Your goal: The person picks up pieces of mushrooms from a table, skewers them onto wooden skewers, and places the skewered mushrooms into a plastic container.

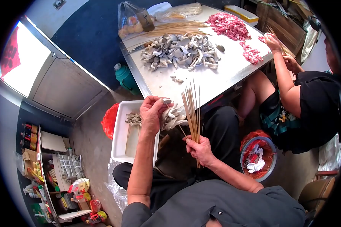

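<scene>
Dark blue paint on the wall backs the pale, metal-edged table I'm watching. Just short of its edge, my left hand pinches a small grey mushroom piece between thumb and fingers. Just beside those fingertips, pale, frilled oyster mushrooms sit on a thin bamboo skewer; its lower end is gripped by my right hand, closed around a fanned bundle of bamboo skewers.

For good control, I'd brace that lower end firmly, line the piece up with the shaft and push gently through its thickest part, fingertips off the point; thin caps could split. I'd angle the bundle away from the left wrist.

Beyond the left fingers, a brown packet shows lettering that seems to start "SP"; the rest I can't read confidently. Bottle labels below and outside the left forearm are too small to make out.
</scene>
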Demonstrator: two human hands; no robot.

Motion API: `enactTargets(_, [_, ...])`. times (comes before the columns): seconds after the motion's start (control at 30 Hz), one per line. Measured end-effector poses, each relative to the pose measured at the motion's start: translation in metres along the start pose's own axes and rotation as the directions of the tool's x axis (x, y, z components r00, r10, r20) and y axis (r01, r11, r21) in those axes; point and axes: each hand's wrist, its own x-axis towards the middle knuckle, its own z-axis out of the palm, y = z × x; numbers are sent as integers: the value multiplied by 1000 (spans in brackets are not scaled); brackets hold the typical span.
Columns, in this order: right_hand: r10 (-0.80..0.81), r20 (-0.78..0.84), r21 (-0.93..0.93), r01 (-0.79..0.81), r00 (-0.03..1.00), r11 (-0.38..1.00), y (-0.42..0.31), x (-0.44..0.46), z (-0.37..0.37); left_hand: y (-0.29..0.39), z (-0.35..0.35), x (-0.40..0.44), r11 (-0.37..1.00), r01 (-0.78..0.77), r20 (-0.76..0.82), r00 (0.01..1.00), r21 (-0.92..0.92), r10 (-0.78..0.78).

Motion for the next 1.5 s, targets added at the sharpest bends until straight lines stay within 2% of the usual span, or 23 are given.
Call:
enactTargets(0.13, [4,-17,7,-4,1000,1000,0,-1,-1,0,0,-5,999,-9,30,1000,30,8])
enactTargets(0.2, [8,-11,0,-8,1000,1000,0,-3,-3,5,0,-7,950,34,88,994,309,-64])
enactTargets(0.37, [0,-47,25,1,999,1000,1,-4,-4,17,0,3,921,62,195,970,385,-147])
enactTargets(0.43, [-17,-44,26,18,999,999,-6,1,-7,27,9,19,884,24,164,980,467,-114])
enactTargets(0.5, [-39,-41,23,40,998,999,-10,5,-9,24,6,49,875,-71,94,995,480,30])
enactTargets(0.57, [-37,-58,24,38,998,999,-12,7,-11,22,6,82,809,-146,5,985,569,174])
enactTargets(0.63, [-29,-64,26,30,998,999,-12,7,-12,16,-2,117,707,-161,-41,965,689,260])
enactTargets(0.67, [-18,-70,29,20,997,999,-12,6,-13,14,-3,131,602,-193,-10,948,775,317])
enactTargets(0.7, [-20,-74,30,22,997,999,-11,5,-14,7,-9,146,603,-194,-7,949,774,314])
enactTargets(0.77, [-3,-80,29,5,997,1000,-9,5,-16,-1,-13,166,104,-387,298,831,916,469])
enactTargets(0.83, [-4,-82,32,7,997,999,-7,7,-19,-5,-8,173,69,-363,298,845,929,443])
enactTargets(0.9, [-5,-73,26,7,997,1000,-5,8,-21,-5,-6,179,-106,-317,332,850,943,408])
enactTargets(1.03, [-12,-71,24,14,997,1000,-7,8,-19,-3,-8,180,-109,-354,366,837,929,408])
enactTargets(1.1, [-23,-77,46,26,997,999,-5,8,-19,1,-6,169,-179,-340,383,856,923,347])
enactTargets(1.23, [-18,-62,30,20,998,999,-5,8,-21,11,-5,143,-123,-362,381,849,924,367])
enactTargets(1.3, [-13,-68,27,15,998,1000,-6,7,-19,13,-9,132,-170,-444,474,792,880,385])
enactTargets(1.33, [-11,-65,27,13,998,1000,-7,7,-19,14,-10,128,-171,-441,472,793,881,386])
enactTargets(1.4, [-12,-65,25,14,998,1000,-7,7,-18,11,-14,123,-240,-552,600,694,798,397])
enactTargets(1.43, [-6,-66,25,7,998,1000,-6,6,-18,8,-15,120,-238,-549,596,699,801,396])
enactTargets(1.5, [-28,-62,22,30,998,999,-6,7,-17,4,-12,119,-93,-560,546,737,824,398])
